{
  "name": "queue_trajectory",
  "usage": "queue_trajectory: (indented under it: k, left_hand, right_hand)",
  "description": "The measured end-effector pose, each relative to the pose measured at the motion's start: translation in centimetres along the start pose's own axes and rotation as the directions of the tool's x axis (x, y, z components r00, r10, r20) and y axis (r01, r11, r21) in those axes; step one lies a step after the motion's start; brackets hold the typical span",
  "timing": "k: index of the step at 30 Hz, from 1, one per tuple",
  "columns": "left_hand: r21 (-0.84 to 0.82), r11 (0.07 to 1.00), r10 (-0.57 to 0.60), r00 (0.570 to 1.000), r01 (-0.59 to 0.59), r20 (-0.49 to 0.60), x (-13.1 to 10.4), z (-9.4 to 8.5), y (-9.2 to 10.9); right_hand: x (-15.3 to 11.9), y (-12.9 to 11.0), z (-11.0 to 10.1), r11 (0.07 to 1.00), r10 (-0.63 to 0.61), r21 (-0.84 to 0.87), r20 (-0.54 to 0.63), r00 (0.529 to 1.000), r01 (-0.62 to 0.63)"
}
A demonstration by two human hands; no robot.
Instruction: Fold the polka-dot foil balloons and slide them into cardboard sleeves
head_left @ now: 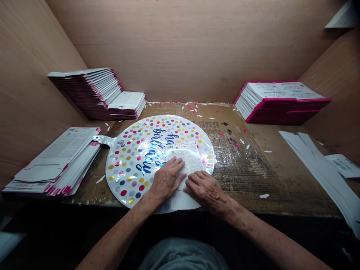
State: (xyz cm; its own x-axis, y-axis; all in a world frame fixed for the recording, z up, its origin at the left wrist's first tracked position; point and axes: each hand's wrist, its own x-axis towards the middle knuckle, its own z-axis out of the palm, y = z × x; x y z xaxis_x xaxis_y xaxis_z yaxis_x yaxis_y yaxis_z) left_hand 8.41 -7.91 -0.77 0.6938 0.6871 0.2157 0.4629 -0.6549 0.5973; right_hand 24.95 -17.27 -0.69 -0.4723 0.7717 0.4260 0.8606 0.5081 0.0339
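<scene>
Cardboard-covered, our surface [247, 191] is running back between wooden walls [182, 48]. Nearest us, our left grip [168, 176] is spreading, thumb apart, pressing on a printed card [194, 155]; our right grip [204, 189] is curling on its lower part, though we cannot tell if it is pinching. Beneath, the flat dotted balloon [132, 150] is lying face up, its neck [102, 140] pointing to 9 o'clock. We are judging the foil light, floppy, slippery and easily creased, the rim and neck offering the best hold; the card is seeming stiffer, with its edges suiting fingertips. From the balloon, loose cards [62, 144] are sitting at 9 o'clock, paper strips [320, 163] at 3; farther, card stacks are standing at 10 [98, 92] and 2 [281, 108].
</scene>
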Motion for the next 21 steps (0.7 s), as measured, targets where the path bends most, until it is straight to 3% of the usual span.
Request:
queue_trajectory:
  k: [7, 13, 21]
  left_hand:
    - [-0.112, 0.994, -0.015, 0.999, 0.01, -0.038, -0.5, 0.2, 0.5]
    - [-0.213, 0.976, -0.047, 0.998, 0.039, -0.031, -1.0, 0.4, 0.4]
    - [-0.087, 0.996, -0.015, 1.0, 0.015, 0.005, -0.8, 0.1, 0.4]
  right_hand:
    - [-0.8, -0.6, -0.4, 0.995, 0.021, 0.097, -0.069, 0.997, -0.015]
    - [-1.1, -1.4, -1.0, 0.994, 0.025, 0.104, -0.002, 1.0, -0.025]
    - [0.9, -0.8, -0.1, 1.0, -0.019, -0.003, 0.114, 0.993, 0.02]
